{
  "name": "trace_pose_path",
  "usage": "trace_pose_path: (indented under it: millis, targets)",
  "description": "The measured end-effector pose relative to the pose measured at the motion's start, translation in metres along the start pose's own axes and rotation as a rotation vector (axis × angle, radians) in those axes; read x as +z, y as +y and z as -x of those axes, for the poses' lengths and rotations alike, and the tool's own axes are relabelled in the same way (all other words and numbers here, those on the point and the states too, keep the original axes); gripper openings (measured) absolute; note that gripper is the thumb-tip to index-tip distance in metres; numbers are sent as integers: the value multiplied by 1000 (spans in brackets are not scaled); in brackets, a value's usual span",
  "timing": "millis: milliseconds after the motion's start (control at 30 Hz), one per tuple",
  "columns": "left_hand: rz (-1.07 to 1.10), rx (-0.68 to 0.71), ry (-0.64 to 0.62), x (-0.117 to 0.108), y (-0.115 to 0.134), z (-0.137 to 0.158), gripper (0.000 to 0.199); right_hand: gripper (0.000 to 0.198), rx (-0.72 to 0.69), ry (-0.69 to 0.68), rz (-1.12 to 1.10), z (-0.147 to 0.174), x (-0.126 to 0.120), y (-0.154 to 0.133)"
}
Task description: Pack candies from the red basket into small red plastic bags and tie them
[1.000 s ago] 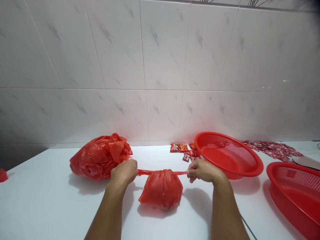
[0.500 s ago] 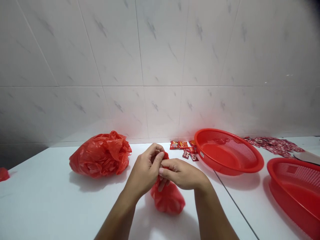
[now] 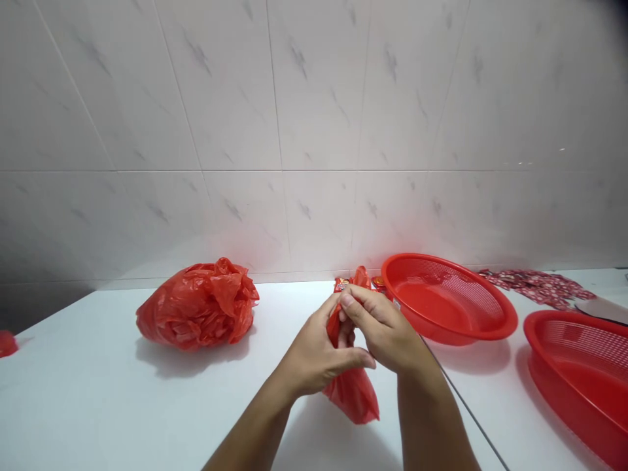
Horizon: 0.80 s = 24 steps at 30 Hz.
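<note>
A small red plastic bag (image 3: 354, 396) hangs from both my hands above the white table, its lower part bulging below them. My left hand (image 3: 321, 353) is wrapped round the gathered neck of the bag, with the thumb pointing right. Against it, my right hand (image 3: 380, 324) pinches the upper part of the same bag between thumb and fingers. A loose red end of plastic sticks up beyond the hands. Some fingertips are hidden behind the bag and each other.
A large crumpled red bag (image 3: 196, 305) lies on the white table (image 3: 122, 405) at left. Two red plastic colanders (image 3: 441, 327) (image 3: 574, 383) stand at right. Small red packets (image 3: 342, 284) lie behind my hands; a pile of dark red packets (image 3: 540, 286) lies at back right. A tiled wall rises behind.
Both hands have shifted right with the small bag. The left hand has turned, its thumb now lower and extended; a loose end of the bag now shows above the hands.
</note>
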<state>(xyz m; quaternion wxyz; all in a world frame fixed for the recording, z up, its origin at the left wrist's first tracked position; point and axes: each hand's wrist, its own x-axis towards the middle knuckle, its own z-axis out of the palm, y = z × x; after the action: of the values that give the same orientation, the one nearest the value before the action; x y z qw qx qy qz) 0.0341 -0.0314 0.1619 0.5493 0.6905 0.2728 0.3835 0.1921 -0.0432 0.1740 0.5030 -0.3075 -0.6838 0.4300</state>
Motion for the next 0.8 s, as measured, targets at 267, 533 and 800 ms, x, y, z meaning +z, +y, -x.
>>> trace_pose_path:
  millis: [267, 533, 800]
  targets:
    - [-359, -62, -6, 22, -6, -3, 26, 48, 109, 152, 97, 13, -24, -11]
    - [-1003, -235, 41, 31, -47, -3, 39, 42, 146, 420, 407, 44, -76, -13]
    - [-1299, -214, 183, 16, -140, 0, 24, 46, 89, 614, 311, 74, -118, -3]
